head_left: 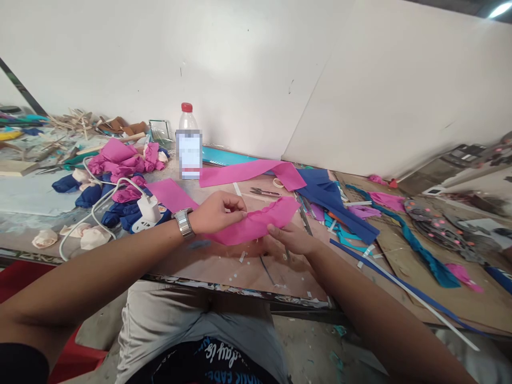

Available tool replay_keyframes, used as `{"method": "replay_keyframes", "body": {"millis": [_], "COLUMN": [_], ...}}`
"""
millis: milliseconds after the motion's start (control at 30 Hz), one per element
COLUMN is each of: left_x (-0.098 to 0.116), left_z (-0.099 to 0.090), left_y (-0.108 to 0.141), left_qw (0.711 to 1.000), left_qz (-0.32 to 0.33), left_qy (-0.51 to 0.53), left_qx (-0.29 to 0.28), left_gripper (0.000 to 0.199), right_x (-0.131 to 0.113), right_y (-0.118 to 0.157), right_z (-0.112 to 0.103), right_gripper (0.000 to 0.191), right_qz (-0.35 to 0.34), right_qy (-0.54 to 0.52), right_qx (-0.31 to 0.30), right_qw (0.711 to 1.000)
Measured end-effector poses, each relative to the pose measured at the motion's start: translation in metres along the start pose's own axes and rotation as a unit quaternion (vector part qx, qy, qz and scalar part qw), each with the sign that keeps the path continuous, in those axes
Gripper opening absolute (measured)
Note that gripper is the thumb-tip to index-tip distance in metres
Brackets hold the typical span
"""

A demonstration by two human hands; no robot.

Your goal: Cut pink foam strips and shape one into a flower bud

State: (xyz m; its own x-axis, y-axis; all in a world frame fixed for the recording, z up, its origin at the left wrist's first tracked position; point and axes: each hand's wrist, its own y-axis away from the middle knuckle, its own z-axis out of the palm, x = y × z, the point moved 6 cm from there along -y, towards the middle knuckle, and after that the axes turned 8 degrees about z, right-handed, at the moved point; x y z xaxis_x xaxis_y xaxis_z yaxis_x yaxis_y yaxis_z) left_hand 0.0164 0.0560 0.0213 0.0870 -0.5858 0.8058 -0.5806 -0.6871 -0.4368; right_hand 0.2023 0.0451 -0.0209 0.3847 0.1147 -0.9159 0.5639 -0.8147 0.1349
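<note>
A pink crepe-paper strip (236, 232) stretches between my two hands above the table's front part, its upper edge gathered into small folds. My left hand (218, 210), with a metal watch at the wrist, pinches the gathered edge between thumb and fingertips. From below, my right hand (294, 237) grips the strip's right end, thumb on top and the other fingers partly hidden beneath. The strip's left part runs back behind my left wrist. Just behind the hands lie small thread snips (265, 192) and a tape roll (277, 183).
Pink and blue paper flowers (120, 160) pile up at left beside a white power cable (94, 210) and plug. A red-capped bottle (189, 120) stands against the white wall. Blue strips (340, 205) and a twisted teal strip (420, 245) lie at right.
</note>
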Motion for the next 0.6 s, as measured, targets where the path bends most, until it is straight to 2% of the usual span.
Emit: {"method": "replay_keyframes", "body": {"millis": [100, 233, 333, 600], "left_x": [-0.0016, -0.0010, 0.0014, 0.0028], "left_z": [-0.0014, -0.0027, -0.0027, -0.0021], "left_y": [-0.0002, -0.0008, -0.0009, -0.0001], "left_qw": [1.000, 1.000, 0.999, 0.997], "left_qz": [-0.004, 0.007, 0.026, 0.041], "left_qy": [0.008, 0.025, 0.035, 0.068], "left_qx": [0.007, 0.011, 0.009, 0.011], "left_gripper": [0.018, 0.018, 0.017, 0.017], "right_x": [-0.0001, 0.0014, 0.0004, -0.0044], "right_y": [-0.0051, -0.0098, -0.0091, -0.0088], "right_z": [-0.0054, -0.0017, 0.0002, -0.0018], "right_gripper": [0.049, 0.045, 0.045, 0.047], "right_qz": [-0.043, -0.063, -0.065, -0.060], "right_qy": [-0.082, -0.179, -0.198, -0.242], "right_qx": [0.045, 0.012, -0.010, 0.013], "right_qw": [0.995, 0.982, 0.978, 0.968]}}
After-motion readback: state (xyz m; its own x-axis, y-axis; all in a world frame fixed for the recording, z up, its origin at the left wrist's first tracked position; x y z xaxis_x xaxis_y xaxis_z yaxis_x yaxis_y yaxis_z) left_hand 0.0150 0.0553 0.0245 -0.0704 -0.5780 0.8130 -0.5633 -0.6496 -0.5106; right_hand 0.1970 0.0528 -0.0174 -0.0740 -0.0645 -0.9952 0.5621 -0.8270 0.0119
